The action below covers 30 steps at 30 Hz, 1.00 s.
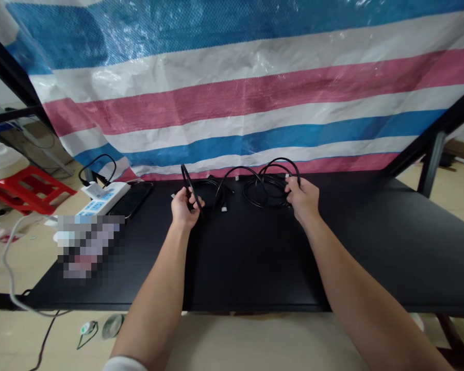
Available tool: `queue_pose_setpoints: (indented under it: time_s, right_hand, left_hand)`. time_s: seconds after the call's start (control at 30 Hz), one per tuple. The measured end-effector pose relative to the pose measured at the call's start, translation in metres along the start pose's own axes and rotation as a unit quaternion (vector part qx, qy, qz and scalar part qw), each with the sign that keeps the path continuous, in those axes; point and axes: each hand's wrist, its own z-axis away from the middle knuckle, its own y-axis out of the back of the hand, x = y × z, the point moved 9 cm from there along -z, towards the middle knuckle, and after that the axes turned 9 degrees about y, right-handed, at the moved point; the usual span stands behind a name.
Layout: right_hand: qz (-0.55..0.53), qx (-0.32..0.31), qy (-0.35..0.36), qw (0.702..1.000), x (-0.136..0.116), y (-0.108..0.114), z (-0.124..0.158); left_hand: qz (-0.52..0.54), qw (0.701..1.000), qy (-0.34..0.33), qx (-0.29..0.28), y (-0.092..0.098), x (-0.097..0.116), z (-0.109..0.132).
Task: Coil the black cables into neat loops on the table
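Observation:
Black cables lie in loose coils at the back of a black table (pixel 255 257). My left hand (pixel 183 208) is closed round one black cable (pixel 188 181), lifting a loop of it off the table. My right hand (pixel 303 198) is closed on the edge of a second coil of black cable (pixel 268 190), which rests partly on the table with loops standing up. Between the hands a cable end with a small light plug (pixel 224 208) lies on the surface.
A white power strip (pixel 98 198) with a black plug in it and a dark phone (pixel 133 198) sit at the table's left. A striped tarp (pixel 235 87) hangs behind. A red stool (pixel 27 188) stands on the floor at left; a black frame post (pixel 429 165) at right.

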Motion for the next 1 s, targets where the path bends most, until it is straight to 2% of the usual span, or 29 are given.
queue_pose_setpoints:
  time_s: [0.07,0.13,0.27,0.37,0.43,0.53,0.67,0.8,1.0]
  right_hand:
    - [-0.031,0.019,0.001,0.999,0.0,-0.001,0.002]
    - [-0.018,0.024,0.032,0.999,-0.007,-0.003,0.006]
    - [0.11,0.036,0.081,0.99,-0.023,-0.004,0.015]
    - [0.142,0.067,0.072,0.985,-0.027,-0.001,0.017]
    - [0.085,0.069,0.045,0.993,-0.023,-0.003,0.017]
    - [-0.066,0.015,-0.006,0.998,-0.017,-0.019,0.016]
    - [-0.199,-0.096,-0.043,0.974,-0.021,-0.05,0.025]
    - [-0.208,-0.153,-0.035,0.965,-0.027,-0.071,0.039]
    - [-0.135,-0.21,0.047,0.967,-0.038,-0.09,0.063]
  left_hand:
    - [0.005,1.0,0.006,-0.02,-0.005,-0.002,0.002]
    - [0.006,0.999,0.015,-0.044,-0.011,-0.005,0.004]
    - [0.0,0.997,0.037,-0.074,-0.019,-0.012,0.008]
    - [-0.006,0.996,0.042,-0.082,-0.02,-0.014,0.007]
    - [-0.007,0.996,0.032,-0.078,-0.018,-0.013,0.005]
    - [-0.016,0.998,0.012,-0.064,-0.015,-0.012,0.002]
    - [-0.041,0.998,-0.004,-0.056,-0.018,-0.018,0.0]
    - [-0.037,0.999,-0.018,-0.024,-0.018,-0.026,0.0]
    - [0.007,0.998,-0.039,0.051,-0.007,-0.026,0.001]
